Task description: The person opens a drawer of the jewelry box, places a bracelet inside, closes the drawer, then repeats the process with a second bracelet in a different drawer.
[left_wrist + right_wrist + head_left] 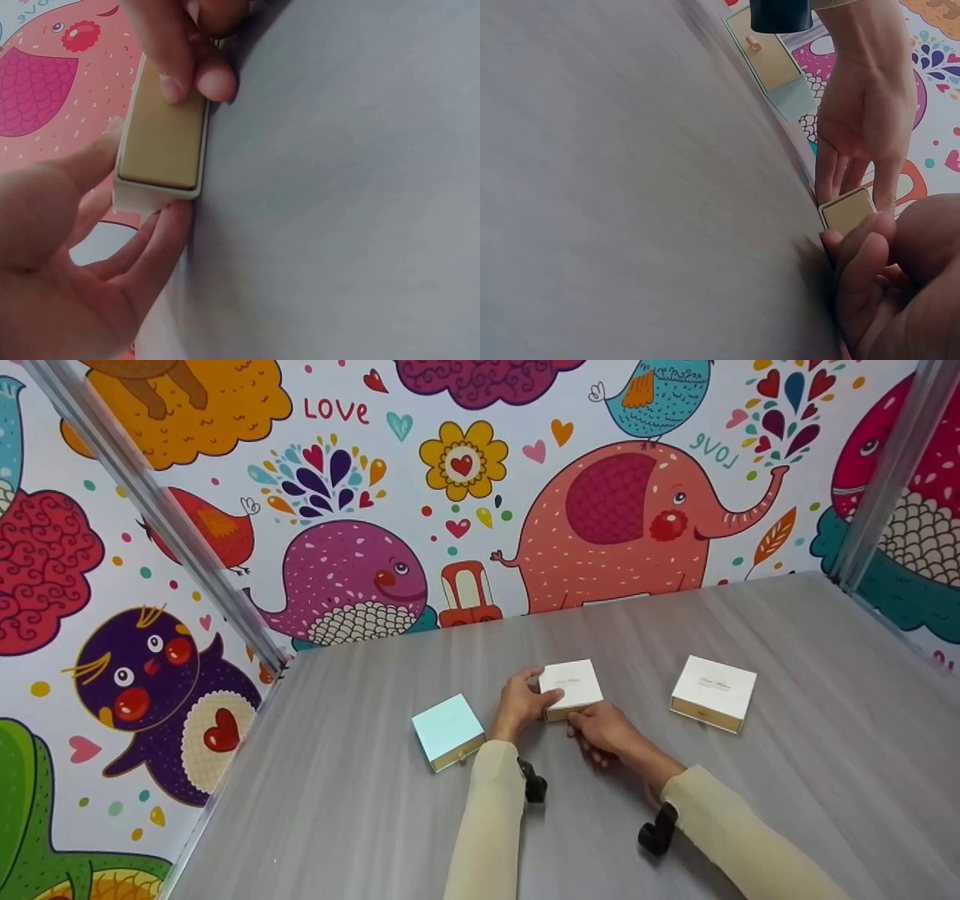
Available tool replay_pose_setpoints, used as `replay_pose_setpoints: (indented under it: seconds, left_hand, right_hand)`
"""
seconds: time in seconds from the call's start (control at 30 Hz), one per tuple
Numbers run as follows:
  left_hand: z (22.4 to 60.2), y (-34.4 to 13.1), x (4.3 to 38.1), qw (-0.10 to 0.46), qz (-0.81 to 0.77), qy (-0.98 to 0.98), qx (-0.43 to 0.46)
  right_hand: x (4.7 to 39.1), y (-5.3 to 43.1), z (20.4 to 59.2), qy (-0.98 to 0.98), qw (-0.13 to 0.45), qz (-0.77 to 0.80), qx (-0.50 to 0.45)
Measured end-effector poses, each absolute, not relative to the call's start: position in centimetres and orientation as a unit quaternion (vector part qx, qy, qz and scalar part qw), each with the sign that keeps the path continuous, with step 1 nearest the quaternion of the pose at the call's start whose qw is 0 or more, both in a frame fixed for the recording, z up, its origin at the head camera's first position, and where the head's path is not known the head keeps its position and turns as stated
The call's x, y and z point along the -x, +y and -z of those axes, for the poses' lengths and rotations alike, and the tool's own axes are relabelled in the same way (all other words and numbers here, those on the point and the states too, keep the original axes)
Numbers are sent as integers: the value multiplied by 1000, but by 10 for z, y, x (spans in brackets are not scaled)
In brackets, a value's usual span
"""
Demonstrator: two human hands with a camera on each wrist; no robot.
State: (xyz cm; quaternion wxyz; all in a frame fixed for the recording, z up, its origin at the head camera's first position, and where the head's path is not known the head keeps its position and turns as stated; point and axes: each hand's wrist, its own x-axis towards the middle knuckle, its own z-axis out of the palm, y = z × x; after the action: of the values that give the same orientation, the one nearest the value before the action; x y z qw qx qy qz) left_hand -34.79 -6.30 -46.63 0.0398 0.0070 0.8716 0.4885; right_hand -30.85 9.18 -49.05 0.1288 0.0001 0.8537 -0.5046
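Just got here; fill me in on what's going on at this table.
A person's left hand grips the middle white box on the table while the right hand touches its gold front; whether it pinches a tab is hidden. That front looks about flush. A light blue box sits to the left and another white box to the right, neither held.

Grey streaked tabletop [345, 810] below a white wall [480, 534] with colourful cartoon animals [607, 529], metal posts [169, 521] either side
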Motion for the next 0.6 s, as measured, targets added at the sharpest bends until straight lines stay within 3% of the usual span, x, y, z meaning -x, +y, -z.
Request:
replay_pose_setpoints:
  seconds: [0.6]
  left_hand:
    - [467,-58,343,25,-472,881,-9]
  right_hand:
    - [304,88,493,845,121,521,-5]
